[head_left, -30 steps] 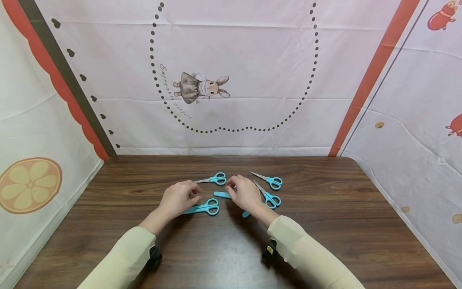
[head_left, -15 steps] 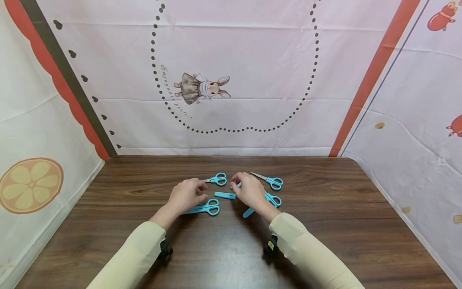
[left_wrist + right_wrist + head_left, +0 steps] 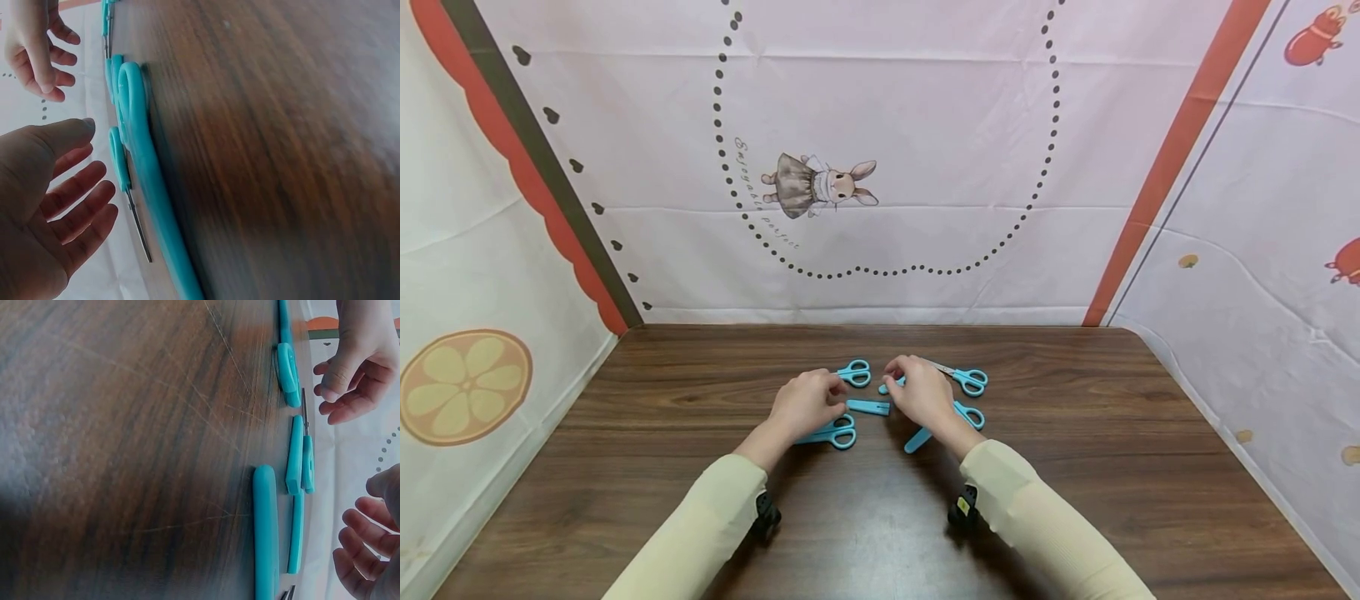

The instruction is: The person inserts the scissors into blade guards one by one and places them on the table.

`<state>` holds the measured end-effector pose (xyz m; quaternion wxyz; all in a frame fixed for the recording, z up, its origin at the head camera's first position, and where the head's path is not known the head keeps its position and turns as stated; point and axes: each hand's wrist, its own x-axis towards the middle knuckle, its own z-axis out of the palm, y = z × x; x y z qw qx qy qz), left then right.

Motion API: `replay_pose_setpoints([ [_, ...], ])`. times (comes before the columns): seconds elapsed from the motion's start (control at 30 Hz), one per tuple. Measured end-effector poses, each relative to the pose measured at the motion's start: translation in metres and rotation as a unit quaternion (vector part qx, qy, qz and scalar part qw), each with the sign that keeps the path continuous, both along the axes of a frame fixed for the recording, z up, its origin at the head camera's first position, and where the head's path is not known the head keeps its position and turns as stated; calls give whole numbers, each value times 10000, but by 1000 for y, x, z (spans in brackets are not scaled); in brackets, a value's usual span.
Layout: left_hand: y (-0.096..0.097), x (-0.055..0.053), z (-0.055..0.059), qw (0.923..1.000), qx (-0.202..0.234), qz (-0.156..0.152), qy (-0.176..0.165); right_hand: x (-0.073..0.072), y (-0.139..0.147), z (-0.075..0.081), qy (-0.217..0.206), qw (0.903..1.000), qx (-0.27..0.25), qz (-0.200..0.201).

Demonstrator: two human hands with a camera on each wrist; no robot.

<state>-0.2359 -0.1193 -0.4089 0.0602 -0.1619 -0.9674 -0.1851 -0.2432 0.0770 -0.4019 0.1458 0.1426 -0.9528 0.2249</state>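
Observation:
My left hand (image 3: 808,404) hovers with relaxed fingers above blue-handled scissors (image 3: 842,432) in a blue sheath and beside uncovered scissors (image 3: 855,372), whose blades it hides in the head view. Those blades show in the left wrist view, below the handle (image 3: 118,159). My right hand (image 3: 919,392) hangs over the table, fingers loosely bent and holding nothing. Near it lie a loose blue sheath (image 3: 868,407), a second sheath (image 3: 883,388) partly behind its fingers, and a third sheath (image 3: 917,440). In the right wrist view a gap separates the right hand (image 3: 369,544) from the sheaths (image 3: 265,531).
Two more uncovered blue scissors lie to the right: one pair at the back (image 3: 972,382), the other pair (image 3: 972,415) partly behind my right wrist. The brown wooden table (image 3: 1075,467) meets a printed cloth backdrop (image 3: 925,233) at its far edge.
My left hand has moved rightward over the scissors. My right hand has shifted slightly towards the back, uncovering more of the sheaths. The scissors and sheaths lie where they were.

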Motion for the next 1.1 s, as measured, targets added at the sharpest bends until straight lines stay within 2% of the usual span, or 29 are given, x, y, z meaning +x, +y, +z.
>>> replay_pose_setpoints([
  [0.23,9,-5,-2,9999,-46,49,-94,-3,2,0,89,9999,-80,47],
  [0.4,18,-8,-2,9996,-158,-72,-227,-6,3,0,-38,9998,-158,97],
  [0.57,25,-10,-3,9988,-260,-8,-407,-8,2,-1,-73,9996,-249,72],
  [0.77,29,-11,-2,9969,-280,32,-733,-13,2,-2,-86,9996,-251,31],
  [1.1,30,-17,-5,9951,-408,65,-893,-20,3,0,-322,9988,-377,62],
])
